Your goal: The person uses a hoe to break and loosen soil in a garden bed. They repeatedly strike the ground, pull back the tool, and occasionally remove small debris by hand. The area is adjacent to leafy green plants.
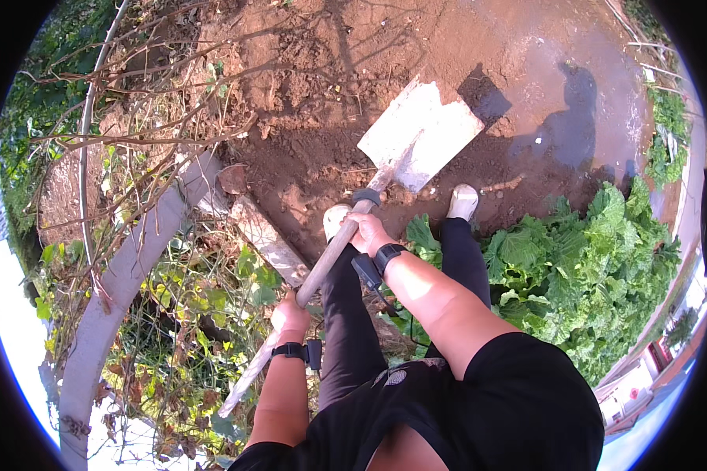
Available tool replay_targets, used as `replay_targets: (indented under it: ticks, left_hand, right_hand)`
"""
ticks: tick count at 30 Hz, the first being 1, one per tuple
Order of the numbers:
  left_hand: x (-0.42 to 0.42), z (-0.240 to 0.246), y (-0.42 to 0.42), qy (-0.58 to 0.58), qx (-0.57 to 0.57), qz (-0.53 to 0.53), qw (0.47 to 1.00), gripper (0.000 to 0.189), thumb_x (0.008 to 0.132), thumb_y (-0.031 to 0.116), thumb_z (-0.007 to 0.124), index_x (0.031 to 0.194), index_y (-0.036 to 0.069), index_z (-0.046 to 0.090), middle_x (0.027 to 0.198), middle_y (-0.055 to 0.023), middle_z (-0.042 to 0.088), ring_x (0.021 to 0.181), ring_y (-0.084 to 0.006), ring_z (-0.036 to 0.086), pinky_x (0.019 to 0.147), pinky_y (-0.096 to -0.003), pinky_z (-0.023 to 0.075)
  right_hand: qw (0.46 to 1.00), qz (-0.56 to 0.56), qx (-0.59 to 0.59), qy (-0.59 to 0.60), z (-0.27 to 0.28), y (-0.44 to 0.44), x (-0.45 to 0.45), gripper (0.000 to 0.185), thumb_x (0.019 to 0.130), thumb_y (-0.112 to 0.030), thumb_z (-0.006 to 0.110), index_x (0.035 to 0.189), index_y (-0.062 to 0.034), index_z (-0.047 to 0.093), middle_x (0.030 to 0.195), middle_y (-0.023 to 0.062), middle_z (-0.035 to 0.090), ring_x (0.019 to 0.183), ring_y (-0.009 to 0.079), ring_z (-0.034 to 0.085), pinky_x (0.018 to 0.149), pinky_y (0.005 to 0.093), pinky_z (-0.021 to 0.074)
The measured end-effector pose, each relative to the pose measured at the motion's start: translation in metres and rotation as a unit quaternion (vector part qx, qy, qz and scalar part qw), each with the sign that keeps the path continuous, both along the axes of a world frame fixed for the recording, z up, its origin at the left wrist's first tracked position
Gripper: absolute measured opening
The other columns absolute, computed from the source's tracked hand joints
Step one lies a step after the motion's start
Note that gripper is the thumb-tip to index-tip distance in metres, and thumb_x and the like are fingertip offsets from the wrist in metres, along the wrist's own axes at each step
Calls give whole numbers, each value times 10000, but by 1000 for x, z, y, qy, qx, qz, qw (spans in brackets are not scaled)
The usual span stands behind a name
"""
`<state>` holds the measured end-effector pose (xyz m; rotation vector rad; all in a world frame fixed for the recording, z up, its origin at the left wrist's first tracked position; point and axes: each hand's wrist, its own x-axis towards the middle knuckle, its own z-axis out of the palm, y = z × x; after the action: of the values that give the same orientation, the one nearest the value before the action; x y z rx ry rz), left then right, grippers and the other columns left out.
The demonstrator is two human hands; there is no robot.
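Both my hands grip the wooden handle (330, 253) of a shovel, which runs slantwise across my body. My left hand (290, 316) is wrapped around the lower part, towards the handle's free end. Farther up, my right hand (365, 232) closes around the wood just below a dark band (366, 196) near the blade. The broad metal shovel blade (421, 135) has a ragged front edge and shines in the sun. It appears raised above the brown soil (306, 147), with a dark shadow beside it; the exact height is hard to tell.
Leafy green vegetables (571, 265) grow at the right. Bare branches (153, 135), a curved pale concrete edge (126, 265) and vines (212, 300) lie left. A concrete slab (268, 238) sits near my shoe (334, 221). Wet, shiny mud (565, 65) spreads at the upper right.
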<state>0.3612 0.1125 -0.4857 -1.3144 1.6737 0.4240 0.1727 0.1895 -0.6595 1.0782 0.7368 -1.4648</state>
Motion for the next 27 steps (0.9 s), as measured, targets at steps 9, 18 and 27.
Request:
replay_targets:
  ticks: [9,18,27]
  left_hand:
    - [39,-112,-24,-48,-2,55,997,363,709,215,697,1014,70,562,910,-173,663,889,-345,642,768,-423,520]
    - [34,-225,-51,6,13,-19,1000,281,686,69,615,959,69,549,873,-203,656,865,-384,629,772,-451,497]
    - [71,-226,-68,-57,5,-52,997,209,682,55,620,882,73,562,808,-200,649,795,-404,628,720,-472,506]
  right_hand:
    - [978,166,126,25,-120,-48,99,214,841,-11,587,1037,-45,509,918,83,551,828,250,578,728,490,504]
    - [858,396,169,279,-233,20,-1,462,813,-30,561,1252,-45,418,1039,117,587,919,236,587,724,393,496]
    - [816,231,475,236,-288,46,-171,700,832,-365,609,1429,-207,279,1404,145,351,1258,357,400,967,480,402]
